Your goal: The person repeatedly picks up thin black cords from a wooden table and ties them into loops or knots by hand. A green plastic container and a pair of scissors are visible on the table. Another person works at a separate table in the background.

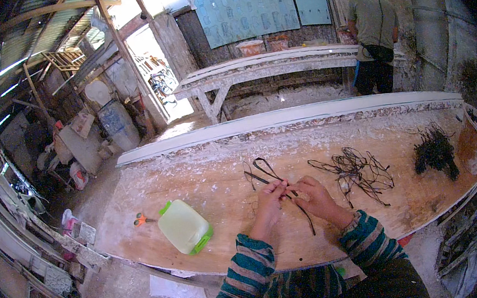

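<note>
Over the wooden table, my left hand [269, 201] and my right hand [317, 196] meet with their fingertips pinched on a dark cord [305, 217]. One looped part of it sticks out beyond my left fingers, and a loose tail hangs toward me between the hands. Fingers hide the exact spot being gripped. To the right of my right hand lies a loose tangle of thin dark cords [357, 176]. Left of my left hand sits a pale lidded plastic box [184, 227] with green clips, and orange-handled scissors [141, 219] lie beside it.
A black stringy bundle [435, 151] rests near the table's right end. A long white beam [287, 116] runs along the far edge. Behind it stands a white workbench [271, 71] with tubs, and a person [374, 30] faces away at its right end.
</note>
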`<state>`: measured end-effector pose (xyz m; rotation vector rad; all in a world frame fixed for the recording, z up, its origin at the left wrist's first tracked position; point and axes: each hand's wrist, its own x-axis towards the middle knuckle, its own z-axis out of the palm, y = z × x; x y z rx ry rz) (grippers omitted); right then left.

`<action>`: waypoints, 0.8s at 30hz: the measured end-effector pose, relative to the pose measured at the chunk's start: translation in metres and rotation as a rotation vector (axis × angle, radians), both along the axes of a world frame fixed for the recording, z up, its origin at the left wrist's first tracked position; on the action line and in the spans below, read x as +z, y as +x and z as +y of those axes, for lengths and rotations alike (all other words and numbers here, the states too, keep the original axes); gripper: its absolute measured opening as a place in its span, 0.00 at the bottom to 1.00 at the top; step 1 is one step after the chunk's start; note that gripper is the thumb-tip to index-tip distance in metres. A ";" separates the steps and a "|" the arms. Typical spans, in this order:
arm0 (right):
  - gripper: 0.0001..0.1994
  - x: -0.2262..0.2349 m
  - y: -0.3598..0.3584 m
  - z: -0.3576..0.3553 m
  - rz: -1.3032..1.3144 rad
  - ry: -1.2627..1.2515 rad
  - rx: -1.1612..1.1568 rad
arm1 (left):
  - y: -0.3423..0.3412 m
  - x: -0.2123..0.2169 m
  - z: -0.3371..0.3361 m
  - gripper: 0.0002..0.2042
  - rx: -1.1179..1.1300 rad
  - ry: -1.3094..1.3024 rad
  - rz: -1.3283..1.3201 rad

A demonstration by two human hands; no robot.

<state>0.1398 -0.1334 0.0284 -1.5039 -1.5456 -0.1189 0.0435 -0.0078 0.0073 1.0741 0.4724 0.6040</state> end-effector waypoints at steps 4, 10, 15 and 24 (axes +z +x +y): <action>0.12 0.001 -0.002 0.000 -0.021 0.007 -0.016 | -0.001 -0.001 -0.002 0.07 -0.083 -0.002 -0.042; 0.06 0.005 -0.004 -0.001 0.079 0.016 -0.077 | -0.001 0.000 -0.003 0.06 -0.071 -0.054 -0.064; 0.05 -0.006 -0.003 0.003 0.743 -0.012 0.013 | -0.003 0.002 -0.004 0.06 -0.105 -0.121 -0.162; 0.04 0.005 0.000 -0.003 1.155 -0.139 0.152 | 0.000 -0.002 -0.007 0.05 -0.095 -0.093 -0.246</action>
